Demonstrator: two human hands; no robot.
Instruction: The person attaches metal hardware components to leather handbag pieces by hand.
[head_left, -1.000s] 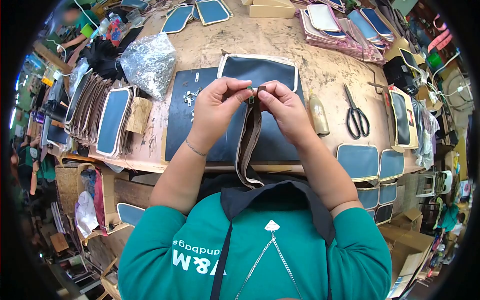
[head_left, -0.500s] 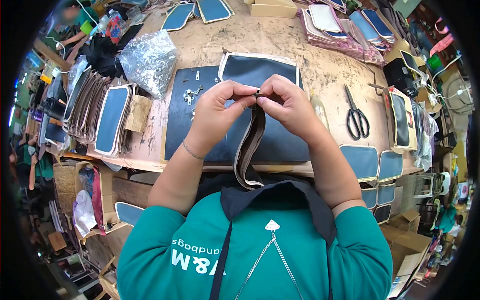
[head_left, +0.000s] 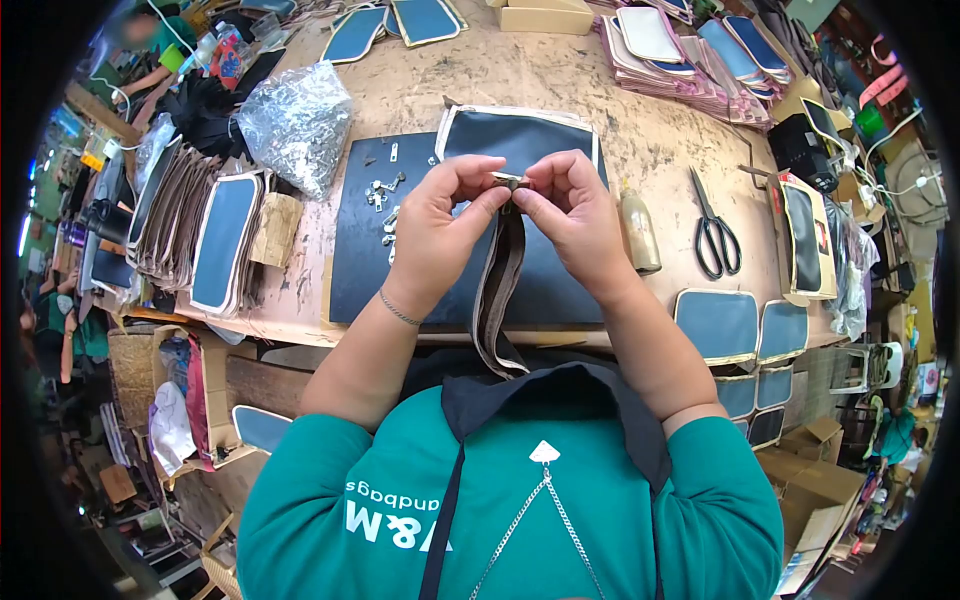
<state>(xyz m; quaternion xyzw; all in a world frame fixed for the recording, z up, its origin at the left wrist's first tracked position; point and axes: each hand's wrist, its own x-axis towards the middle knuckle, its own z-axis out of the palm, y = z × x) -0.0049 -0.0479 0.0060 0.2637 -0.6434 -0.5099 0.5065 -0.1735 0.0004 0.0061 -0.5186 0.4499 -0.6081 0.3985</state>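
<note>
My left hand [head_left: 455, 210] and my right hand [head_left: 568, 205] meet at the middle, thumbs and fingers pinching the upper end of a brown zipper strip [head_left: 487, 310]. Its pale-edged length hangs down in a curve toward my apron. A small metallic piece, seemingly a zipper slider, shows between my fingertips; its exact seating is hidden. Several silver zipper sliders [head_left: 380, 192] lie loose on the dark board [head_left: 365, 265] left of my hands. Just beyond my fingers is a dark panel with a pale border [head_left: 520, 138].
Black scissors [head_left: 715, 235] and a bottle [head_left: 640, 232] lie at the right. A plastic bag of metal parts [head_left: 297, 125] and stacked blue panels [head_left: 225, 240] are at the left. Pink-edged panels [head_left: 650, 75] are piled at the far right; another person's arm [head_left: 150, 78] shows far left.
My fingers have turned the strip's end, so more of the metallic piece shows. Both hands have shifted slightly apart, and the right forearm uncovers more of the bottle.
</note>
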